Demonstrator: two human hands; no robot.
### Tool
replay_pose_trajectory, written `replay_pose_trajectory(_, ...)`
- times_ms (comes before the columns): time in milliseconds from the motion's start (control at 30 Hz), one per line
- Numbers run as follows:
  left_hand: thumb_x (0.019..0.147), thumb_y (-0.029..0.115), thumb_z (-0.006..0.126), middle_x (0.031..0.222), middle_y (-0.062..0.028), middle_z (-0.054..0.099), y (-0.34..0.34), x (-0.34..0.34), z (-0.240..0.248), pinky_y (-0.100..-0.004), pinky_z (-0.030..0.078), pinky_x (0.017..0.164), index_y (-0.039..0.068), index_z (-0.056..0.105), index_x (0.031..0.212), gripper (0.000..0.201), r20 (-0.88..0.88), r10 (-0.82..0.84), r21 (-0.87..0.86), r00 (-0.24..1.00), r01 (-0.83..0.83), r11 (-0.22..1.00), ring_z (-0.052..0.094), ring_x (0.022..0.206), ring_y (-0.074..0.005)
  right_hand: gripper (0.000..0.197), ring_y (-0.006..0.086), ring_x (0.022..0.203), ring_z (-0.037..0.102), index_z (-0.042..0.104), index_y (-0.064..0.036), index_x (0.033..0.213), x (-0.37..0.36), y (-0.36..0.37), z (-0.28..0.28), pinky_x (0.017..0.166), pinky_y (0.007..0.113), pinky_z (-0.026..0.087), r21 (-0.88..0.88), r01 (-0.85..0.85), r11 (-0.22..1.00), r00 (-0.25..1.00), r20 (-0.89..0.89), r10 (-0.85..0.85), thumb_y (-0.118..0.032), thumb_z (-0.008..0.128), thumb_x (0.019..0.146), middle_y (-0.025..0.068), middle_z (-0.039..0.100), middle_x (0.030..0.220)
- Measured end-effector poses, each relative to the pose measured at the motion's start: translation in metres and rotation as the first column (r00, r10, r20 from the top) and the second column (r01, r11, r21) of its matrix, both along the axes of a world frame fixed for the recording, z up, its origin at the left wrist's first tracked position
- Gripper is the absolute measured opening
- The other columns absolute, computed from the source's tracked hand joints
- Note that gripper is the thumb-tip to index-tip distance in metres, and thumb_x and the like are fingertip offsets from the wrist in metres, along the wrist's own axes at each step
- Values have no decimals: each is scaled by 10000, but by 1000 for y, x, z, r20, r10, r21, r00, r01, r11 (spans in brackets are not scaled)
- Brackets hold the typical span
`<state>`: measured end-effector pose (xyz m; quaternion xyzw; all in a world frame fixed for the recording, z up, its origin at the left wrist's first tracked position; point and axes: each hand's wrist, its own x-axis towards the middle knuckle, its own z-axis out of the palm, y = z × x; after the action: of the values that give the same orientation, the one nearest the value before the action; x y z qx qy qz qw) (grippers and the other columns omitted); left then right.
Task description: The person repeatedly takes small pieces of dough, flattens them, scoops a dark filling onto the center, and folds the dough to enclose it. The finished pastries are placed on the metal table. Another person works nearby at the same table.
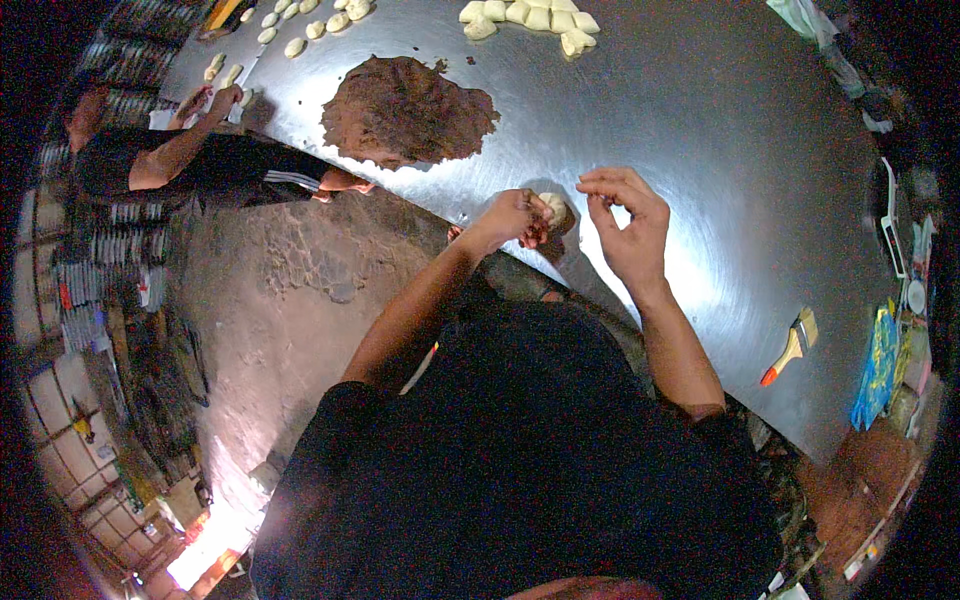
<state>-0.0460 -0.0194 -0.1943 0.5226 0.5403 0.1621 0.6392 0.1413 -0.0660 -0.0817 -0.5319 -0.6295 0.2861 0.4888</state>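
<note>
My left hand (pixel 517 220) is closed around the near side of a small pale dough ball (pixel 553 207) above the metal table. Brownish smears show on its fingertips, and part of the ball is hidden behind them. To the right of the ball, my right hand (pixel 630 222) is raised, its fingers curved and the thumb slightly apart from them. Nothing shows between those fingers. A large flattened mound of brown paste (pixel 408 110) lies on the table, up and left of my hands.
Pale dough pieces (pixel 530 14) sit at the far side of the steel table (pixel 690 110); more dough balls (pixel 314 30) lie far left. A brush (pixel 791 347) rests at the right. A co-worker (pixel 190 160) stands at the left table edge. A blue plastic bag (pixel 877 370) is far right.
</note>
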Motion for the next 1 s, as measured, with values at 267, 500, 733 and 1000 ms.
replay_pose_trajectory(267, 771, 436, 762, 587, -57, 581, -7, 9, -23, -302, 374, 431, 25, 606, 734, 441, -80, 204, 223, 976, -182, 958, 511, 476, -139, 413, 276, 1298, 425, 527, -89, 1322, 7, 57, 67, 1077, 415, 292, 493, 43, 869, 999, -39, -27, -234, 480, 938, 131, 503, 1368)
replay_pose_trajectory(500, 968, 545, 417, 574, -54, 539, -9, -67, -14, -278, 302, 337, 2, 628, 796, 607, 163, 711, -139, 684, -698, 702, 412, 362, -127, 626, 421, 1438, 74, 339, -231, 1475, -92, 68, -109, 1076, 692, -2, -96, -17, 995, 686, 723, 81, -486, 454, 915, 105, 147, 1579)
replay_pose_trajectory(733, 983, 574, 309, 522, -51, 505, -77, -171, -26, -290, 335, 381, 8, 595, 842, 650, 77, 882, -206, 465, -858, 471, 440, 400, -151, 356, 329, 1130, 588, 589, -72, 1246, -14, 54, -119, 991, 376, 443, -314, -349, 883, 635, 613, 470, -237, 548, 934, 194, 519, 1341)
replay_pose_trajectory(1000, 964, 452, 495, 561, -33, 541, -101, -209, -52, -281, 344, 422, 22, 615, 827, 466, -53, 920, -277, 388, -891, 360, 473, 442, -148, 440, 312, 879, 663, 522, -69, 1155, -91, 134, -50, 777, 426, 521, -242, -470, 849, 857, 106, 505, -221, 708, 787, 131, 659, 984)
